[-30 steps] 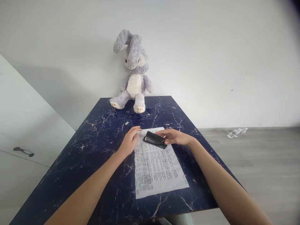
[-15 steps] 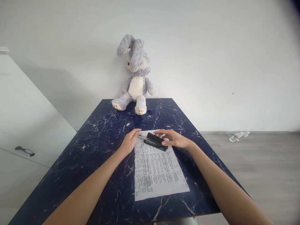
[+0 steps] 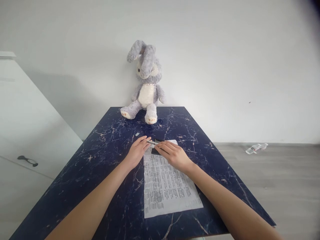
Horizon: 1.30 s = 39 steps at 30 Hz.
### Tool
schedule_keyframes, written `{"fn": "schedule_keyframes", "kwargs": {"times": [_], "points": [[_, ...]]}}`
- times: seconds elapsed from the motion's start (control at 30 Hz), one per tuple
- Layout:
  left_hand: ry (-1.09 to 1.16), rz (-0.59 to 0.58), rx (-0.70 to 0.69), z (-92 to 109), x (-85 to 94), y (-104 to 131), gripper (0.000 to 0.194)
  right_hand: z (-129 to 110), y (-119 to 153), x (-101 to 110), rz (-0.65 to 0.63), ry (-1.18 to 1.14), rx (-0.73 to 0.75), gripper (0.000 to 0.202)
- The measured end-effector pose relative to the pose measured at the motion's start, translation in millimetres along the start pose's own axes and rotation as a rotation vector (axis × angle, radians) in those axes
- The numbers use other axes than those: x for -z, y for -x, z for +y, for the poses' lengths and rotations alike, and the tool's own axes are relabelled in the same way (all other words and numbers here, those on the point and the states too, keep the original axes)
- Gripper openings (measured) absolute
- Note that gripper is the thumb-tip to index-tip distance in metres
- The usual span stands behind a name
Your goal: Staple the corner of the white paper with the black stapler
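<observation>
A black stapler (image 3: 156,152) lies on a printed sheet of paper (image 3: 172,186), mostly covered by my right hand (image 3: 175,156). Its thin metal tray (image 3: 151,142) sticks out to the left, between the fingertips of both hands. My left hand (image 3: 136,151) is at the sheet's upper left edge, its fingers closed at the tip of the metal tray. My right hand reaches across the stapler from the right, fingers together and bent over the tray. Its thumb is hidden, and I cannot see whether staples lie in the tray.
A grey plush rabbit (image 3: 147,90) sits at the far end of the dark blue marbled table (image 3: 120,133). A small pale piece (image 3: 137,134) lies beyond my left hand. A white cabinet (image 3: 32,126) stands at the left. A clear plastic item (image 3: 256,148) lies on the floor at right.
My right hand has moved left along the stapler, and its fingertips now meet the metal tray near my left hand. My left hand's fingers have bent in toward the tray's tip.
</observation>
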<state>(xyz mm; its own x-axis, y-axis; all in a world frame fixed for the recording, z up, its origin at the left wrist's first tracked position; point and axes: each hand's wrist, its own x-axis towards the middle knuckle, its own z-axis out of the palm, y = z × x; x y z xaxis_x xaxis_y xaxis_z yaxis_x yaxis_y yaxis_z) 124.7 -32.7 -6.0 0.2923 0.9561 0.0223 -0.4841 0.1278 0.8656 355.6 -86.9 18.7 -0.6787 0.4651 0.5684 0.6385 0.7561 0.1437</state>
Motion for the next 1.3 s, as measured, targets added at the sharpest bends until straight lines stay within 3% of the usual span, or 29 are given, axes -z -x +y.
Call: {"fn": "schedule_keyframes", "kwargs": {"times": [0.13,0.3,0.37,0.47,0.53,0.63,0.73,0.83,0.93,1.0,1.13,1.3], "points": [[-0.052,-0.092,0.049,2.6,0.6,0.3,0.032,-1.0,-2.6,4.6,-0.015,0.009,0.014,0.05],[-0.248,-0.215,0.034,1.8,2.5,-0.7,0.035,-0.4,-5.0,6.0,-0.017,-0.119,-0.089,0.054],[-0.264,-0.175,0.012,0.2,4.1,-1.5,0.038,1.4,-3.8,5.0,0.028,-0.173,-0.188,0.059],[-0.267,0.005,-0.126,0.7,5.7,-2.4,0.041,8.4,1.0,5.0,0.096,-0.336,-0.441,0.064],[-0.301,0.078,-0.244,4.1,4.6,-1.5,0.041,14.9,5.0,5.9,0.057,-0.492,-0.577,0.061],[-0.383,0.087,-0.335,11.0,-1.4,3.9,0.043,21.3,9.0,7.5,-0.092,-0.637,-0.634,0.053],[-0.49,0.018,-0.375,13.8,-9.3,13.2,0.044,17.8,7.8,10.5,-0.089,-0.569,-0.554,0.051],[-0.626,-0.081,-0.481,8.9,-14.0,22.9,0.04,6.3,2.7,15.2,0.03,-0.421,-0.332,0.053],[-0.718,-0.162,-0.593,1.4,-14.8,29.4,0.034,-3.6,-0.3,16.1,0.063,-0.395,-0.075,0.052],[-0.761,-0.221,-0.608,-1.5,-14.2,31.5,0.029,-5.5,0.6,13.4,0.084,-0.398,0.012,0.055],[-0.829,-0.349,-0.553,-2.9,-14.0,32.9,0.019,-2.2,4.0,8.2,0.14,-0.412,0.026,0.048],[-0.919,-0.35,-0.607,-2.3,-16.0,33.4,0.02,-2.1,0.5,11.9,0.169,-0.461,-0.045,0.034]]}}
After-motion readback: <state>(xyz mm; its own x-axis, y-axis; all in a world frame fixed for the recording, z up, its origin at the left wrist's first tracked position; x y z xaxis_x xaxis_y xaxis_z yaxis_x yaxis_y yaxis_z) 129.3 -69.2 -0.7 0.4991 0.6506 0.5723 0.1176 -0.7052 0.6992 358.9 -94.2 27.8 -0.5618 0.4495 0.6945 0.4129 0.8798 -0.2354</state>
